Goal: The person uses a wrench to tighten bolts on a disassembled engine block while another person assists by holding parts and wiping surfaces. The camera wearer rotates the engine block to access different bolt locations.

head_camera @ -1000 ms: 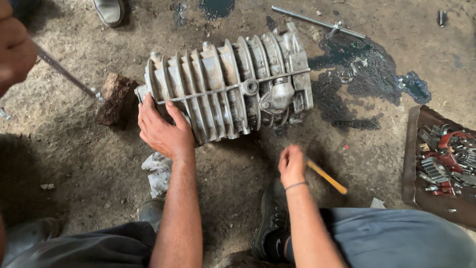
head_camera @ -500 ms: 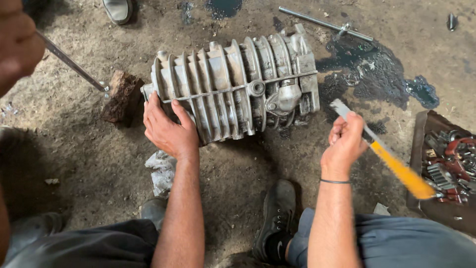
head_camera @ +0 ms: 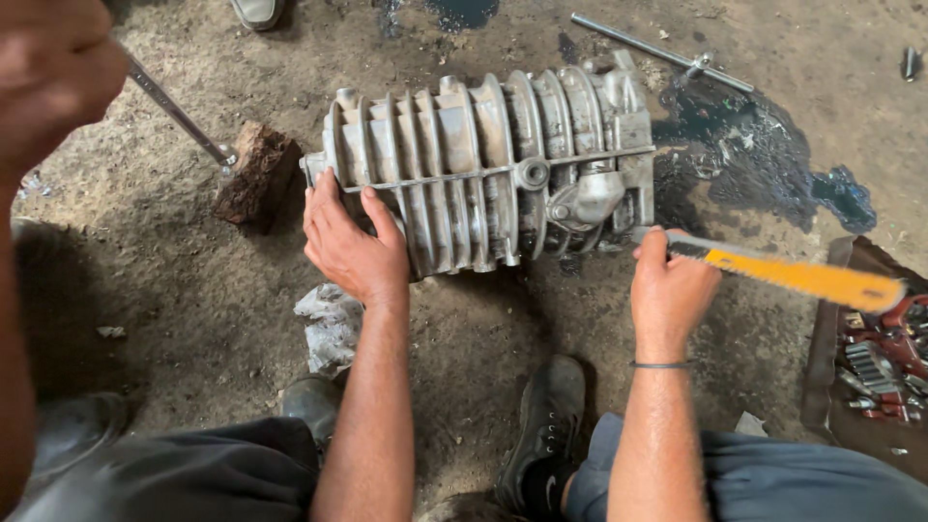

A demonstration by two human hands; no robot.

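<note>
Left hand point(head_camera: 350, 244) flat, fingers spread, on ribbed grey metal casing point(head_camera: 483, 164); right hand point(head_camera: 667, 290) clamped on yellow-handled tool point(head_camera: 793, 275).

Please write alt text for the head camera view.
A left hand rests on a ribbed metal casing lying on a dirt floor, while the right hand holds a yellow-handled tool beside it. An oil stain lies behind.
</note>
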